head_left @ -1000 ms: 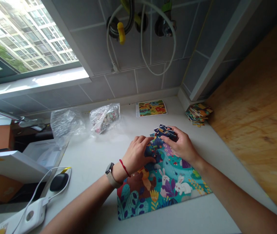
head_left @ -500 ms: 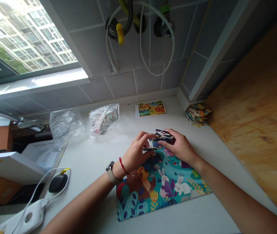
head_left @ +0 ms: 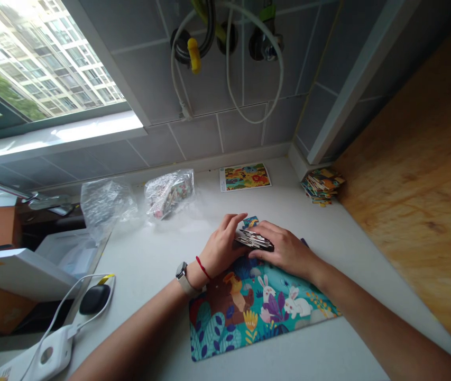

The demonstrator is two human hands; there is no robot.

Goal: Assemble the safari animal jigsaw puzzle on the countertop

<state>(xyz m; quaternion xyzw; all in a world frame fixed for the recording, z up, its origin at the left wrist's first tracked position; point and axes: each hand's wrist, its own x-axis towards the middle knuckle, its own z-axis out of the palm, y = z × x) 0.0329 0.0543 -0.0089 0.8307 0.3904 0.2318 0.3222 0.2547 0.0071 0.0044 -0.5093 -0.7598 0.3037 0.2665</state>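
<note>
A stack of puzzle pieces (head_left: 254,239), seen edge-on with pale and dark edges, is held between my two hands above the picture board. My left hand (head_left: 224,241), with a watch and a red cord at its wrist, grips the stack's left end, its index finger raised. My right hand (head_left: 286,250) wraps round the right end, thumb in front. Beneath them lies the teal picture board (head_left: 249,317) with rabbits and a bear; its upper part is mostly hidden by my hands. A small blue and orange patch (head_left: 251,221) shows just beyond my fingers.
A picture card (head_left: 246,177) lies by the wall. Another pile of puzzle pieces (head_left: 322,186) is in the right corner beside a wooden panel (head_left: 415,185). Two clear plastic bags (head_left: 169,194) are at the left, one filled. A power strip (head_left: 46,352) and black case (head_left: 94,299) sit lower left.
My hands have come closer together and slightly lower. The pieces that were apart in each hand are now gathered into one stack between them.
</note>
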